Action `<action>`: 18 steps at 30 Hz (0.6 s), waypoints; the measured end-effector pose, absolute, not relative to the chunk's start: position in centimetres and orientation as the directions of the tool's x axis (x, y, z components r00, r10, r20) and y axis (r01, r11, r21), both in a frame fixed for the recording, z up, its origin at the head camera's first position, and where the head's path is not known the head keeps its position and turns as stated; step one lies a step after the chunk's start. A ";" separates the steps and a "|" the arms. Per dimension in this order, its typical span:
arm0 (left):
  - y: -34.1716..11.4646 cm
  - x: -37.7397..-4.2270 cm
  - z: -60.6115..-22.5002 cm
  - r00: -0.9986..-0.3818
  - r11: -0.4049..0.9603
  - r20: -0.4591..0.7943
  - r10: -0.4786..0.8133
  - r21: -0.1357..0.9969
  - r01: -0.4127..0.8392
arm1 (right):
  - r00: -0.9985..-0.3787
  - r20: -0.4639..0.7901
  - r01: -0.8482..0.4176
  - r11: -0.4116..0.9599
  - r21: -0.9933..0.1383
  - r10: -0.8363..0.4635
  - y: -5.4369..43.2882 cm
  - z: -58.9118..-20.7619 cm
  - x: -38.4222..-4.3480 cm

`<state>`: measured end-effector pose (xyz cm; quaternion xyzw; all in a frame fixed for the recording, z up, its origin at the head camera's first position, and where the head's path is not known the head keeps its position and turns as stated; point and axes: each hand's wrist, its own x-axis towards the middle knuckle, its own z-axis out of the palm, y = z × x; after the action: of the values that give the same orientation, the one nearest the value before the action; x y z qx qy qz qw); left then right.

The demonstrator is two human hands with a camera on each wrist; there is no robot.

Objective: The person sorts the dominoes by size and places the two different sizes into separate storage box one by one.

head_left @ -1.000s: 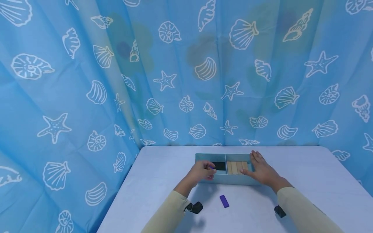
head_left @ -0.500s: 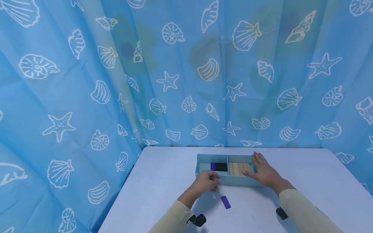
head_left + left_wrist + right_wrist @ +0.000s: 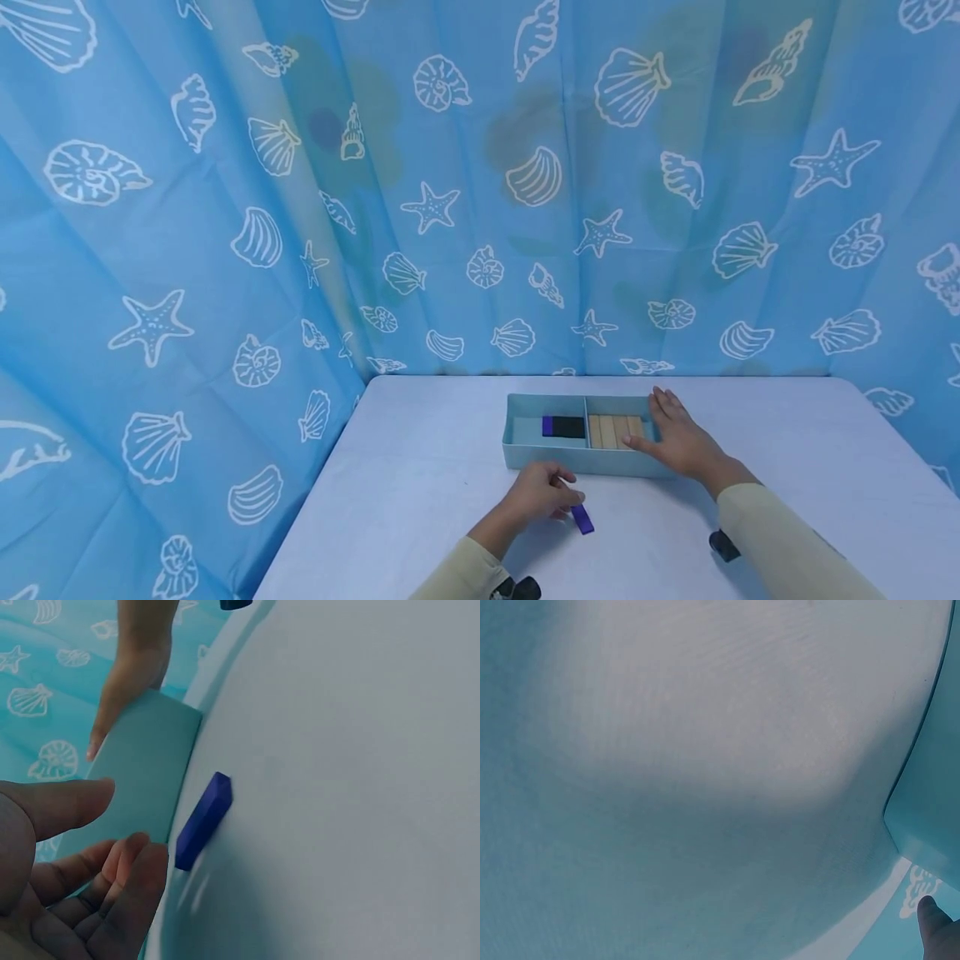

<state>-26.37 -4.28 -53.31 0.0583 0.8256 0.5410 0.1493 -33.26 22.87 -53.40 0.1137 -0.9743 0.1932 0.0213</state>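
A purple rectangular block (image 3: 582,520) lies on the table in front of the box. My left hand (image 3: 542,492) is right at its upper left end in the head view. In the left wrist view, thumb and fingers stand apart with nothing between them, and the block (image 3: 204,821) shows just beyond the fingertips. The light blue two-compartment box (image 3: 540,458) stands farther back. My right hand (image 3: 682,437) rests at the box's right end, fingers extended along the rim and thumb over the front wall. Only a fingertip (image 3: 934,919) of it shows in the right wrist view.
In the box's left compartment a purple block (image 3: 547,427) lies against black blocks (image 3: 568,427). Several pale wooden blocks (image 3: 615,432) sit side by side in the right compartment. A shell-print curtain (image 3: 480,208) hangs behind the white table (image 3: 420,433).
My left hand has come out of the box's left compartment, leaving a purple block there, and moved forward and down to the purple block on the table. The right hand stays on the box.
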 end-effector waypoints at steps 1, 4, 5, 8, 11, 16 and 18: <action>-4.3 -26.3 -53.5 -0.950 0.412 -0.188 0.251 0.908 -0.071 | -0.973 0.083 -0.229 0.899 -0.373 -0.214 22.9 -53.4 -33.2; -4.2 -26.2 -53.9 -0.950 0.432 -0.202 0.236 0.898 -0.084 | -0.973 0.081 -0.232 0.897 -0.377 -0.217 22.8 -53.3 -33.2; -4.2 -26.1 -54.1 -0.950 0.442 -0.208 0.234 0.893 -0.087 | -0.973 0.080 -0.231 0.897 -0.376 -0.217 22.8 -53.3 -33.2; -4.2 -26.0 -54.3 -0.947 0.466 -0.228 0.225 0.879 -0.100 | -0.972 0.083 -0.234 0.897 -0.374 -0.218 22.8 -53.3 -33.2; -4.1 -25.9 -54.4 -0.949 0.497 -0.240 0.204 0.861 -0.111 | -0.972 0.087 -0.234 0.898 -0.374 -0.217 22.9 -53.3 -33.3; -3.9 -25.5 -54.5 -0.962 0.564 -0.222 0.157 0.820 -0.097 | -0.970 0.098 -0.244 0.894 -0.377 -0.223 23.0 -53.5 -33.4; -3.8 -25.3 -54.6 -0.967 0.587 -0.210 0.143 0.805 -0.088 | -0.968 0.104 -0.249 0.891 -0.378 -0.227 23.1 -53.6 -33.4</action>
<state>-25.28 -3.79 -54.56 0.0155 0.8817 0.4541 0.1271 -33.41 23.10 -53.60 0.1224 -0.9721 0.1982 0.0285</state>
